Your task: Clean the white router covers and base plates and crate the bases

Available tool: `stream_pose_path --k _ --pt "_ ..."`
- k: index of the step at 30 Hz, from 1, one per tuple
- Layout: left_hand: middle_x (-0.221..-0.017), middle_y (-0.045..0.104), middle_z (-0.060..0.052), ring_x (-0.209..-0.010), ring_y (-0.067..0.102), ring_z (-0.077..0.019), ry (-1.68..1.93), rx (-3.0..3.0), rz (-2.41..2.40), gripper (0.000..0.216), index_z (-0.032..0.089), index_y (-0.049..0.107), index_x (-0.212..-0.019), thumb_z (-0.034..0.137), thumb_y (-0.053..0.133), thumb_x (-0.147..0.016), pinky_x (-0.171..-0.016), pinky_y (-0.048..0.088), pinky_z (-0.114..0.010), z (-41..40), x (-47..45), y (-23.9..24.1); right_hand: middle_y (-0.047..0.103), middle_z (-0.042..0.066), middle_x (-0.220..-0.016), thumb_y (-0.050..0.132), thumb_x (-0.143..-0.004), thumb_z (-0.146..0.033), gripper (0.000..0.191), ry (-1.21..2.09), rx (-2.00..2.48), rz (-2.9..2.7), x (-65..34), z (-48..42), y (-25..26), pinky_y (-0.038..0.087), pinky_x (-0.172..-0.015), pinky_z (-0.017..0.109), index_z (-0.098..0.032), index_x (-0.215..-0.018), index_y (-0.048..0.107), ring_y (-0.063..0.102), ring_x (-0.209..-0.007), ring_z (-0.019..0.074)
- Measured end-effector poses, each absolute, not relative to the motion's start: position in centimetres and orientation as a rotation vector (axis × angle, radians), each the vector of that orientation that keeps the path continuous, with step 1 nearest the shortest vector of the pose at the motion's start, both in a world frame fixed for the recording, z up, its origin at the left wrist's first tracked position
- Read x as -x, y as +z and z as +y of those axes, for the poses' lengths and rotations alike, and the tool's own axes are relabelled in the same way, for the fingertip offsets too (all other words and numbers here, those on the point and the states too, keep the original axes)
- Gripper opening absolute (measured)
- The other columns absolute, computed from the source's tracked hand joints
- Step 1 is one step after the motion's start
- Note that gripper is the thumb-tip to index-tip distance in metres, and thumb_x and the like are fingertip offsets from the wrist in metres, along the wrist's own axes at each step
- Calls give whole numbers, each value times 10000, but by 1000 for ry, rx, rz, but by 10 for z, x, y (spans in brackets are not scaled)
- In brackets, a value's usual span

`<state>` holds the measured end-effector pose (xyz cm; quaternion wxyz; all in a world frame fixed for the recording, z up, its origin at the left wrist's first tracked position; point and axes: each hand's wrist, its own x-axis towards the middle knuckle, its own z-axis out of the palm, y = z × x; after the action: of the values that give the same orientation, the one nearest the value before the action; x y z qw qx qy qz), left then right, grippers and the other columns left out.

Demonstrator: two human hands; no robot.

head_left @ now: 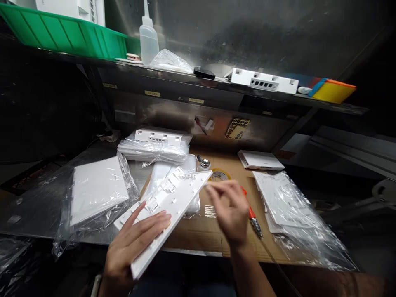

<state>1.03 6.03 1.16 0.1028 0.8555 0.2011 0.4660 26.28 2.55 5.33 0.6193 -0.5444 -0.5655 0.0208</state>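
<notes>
My left hand (136,241) is closed around the lower left part of a white plastic cover (177,202), its fingers lying across the inner face. The cover is tilted, with its clips and ribs turned up. At its upper right corner is my right hand (230,208), fingers pinched together and slightly blurred. Whatever thin thing those fingers hold, if anything, I cannot make out. Behind the right hand lies an orange and black tool (252,214) with a metal tip and a cord. A small pump bottle (203,164) and a tape roll (220,175) stand beyond the cover.
Plastic-wrapped white panels lie at left (99,187) and right (284,202). Wrapped housings (157,144) are stacked at the back. Cardboard (210,239) covers the bench's middle. The shelf above holds a green bin (68,35), a squeeze bottle (149,41) and a white housing (262,80).
</notes>
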Motion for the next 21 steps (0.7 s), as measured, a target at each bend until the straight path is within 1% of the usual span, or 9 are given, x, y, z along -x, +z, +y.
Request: stream_pose_path --k 2,5,8,10,12,15,18,19,21 --pt "-1195 796 4 -1138 735 -218 1371 -2607 565 498 309 619 -1408 54 465 -1010 -1252 337 -543 63 -6 19 695 47 -1021 713 -952 -347 146 157 1293 -1045 -297 33 52 588 -817 324 -241 -1049 737 679 -933 179" --pt "-1160 800 40 -1172 721 -254 1294 -2778 479 445 363 637 -1380 109 527 -1032 -1266 265 -624 67 -2 34 703 53 -1200 716 -907 -553 378 685 1248 -819 -325 36 45 633 -723 350 -279 -1135 591 722 -957 212" --pt "-1161 790 75 -1185 714 -266 1200 -2914 374 425 370 670 -1321 97 603 -1002 -1278 216 -640 71 -4 47 745 22 -970 790 -821 -595 498 1046 1247 -725 -318 35 28 607 -580 306 -263 -1116 566 703 -719 180" --pt "-1153 791 88 -1154 728 -244 1166 -2960 343 405 375 692 -1279 94 610 -1000 -1289 204 -611 75 -6 53 711 -18 -786 827 -785 -585 531 1053 1227 -673 -305 34 13 557 -535 254 -242 -1108 581 646 -605 143" --pt "-1173 791 75 -1146 728 -218 1190 -2983 339 412 392 693 -1277 96 587 -1010 -1295 212 -587 83 -6 57 711 -22 -776 852 -757 -577 571 981 1197 -620 -296 34 1 547 -559 238 -235 -1121 576 655 -623 137" --pt "-1495 619 44 -1404 546 -233 1373 -2909 503 642 448 556 -1441 54 648 -943 -1311 177 -581 97 -3 53 749 7 -882 893 -702 -563 637 869 1160 -514 -291 34 -9 587 -664 267 -234 -1136 562 717 -760 165" --pt "-1734 256 36 -1583 245 -294 1646 -2121 915 882 478 318 -1585 122 732 -892 -1307 181 -583 100 -8 44 760 10 -943 925 -665 -529 656 798 1125 -426 -291 35 -7 609 -736 290 -239 -1134 568 732 -822 166" --pt "-1746 223 11 -1582 244 -316 1635 -1708 936 812 453 304 -1599 224 709 -934 -1292 221 -593 97 -13 41 760 7 -945 936 -657 -509 651 788 1116 -409 -291 35 -6 612 -748 296 -239 -1127 576 731 -813 161" --pt "-1719 298 -79 -1548 316 -373 1412 -1009 775 621 329 376 -1596 515 517 -1020 -1244 316 -624 87 -27 39 756 1 -928 944 -657 -480 624 783 1110 -402 -291 35 -4 617 -756 312 -235 -1112 594 724 -771 153"
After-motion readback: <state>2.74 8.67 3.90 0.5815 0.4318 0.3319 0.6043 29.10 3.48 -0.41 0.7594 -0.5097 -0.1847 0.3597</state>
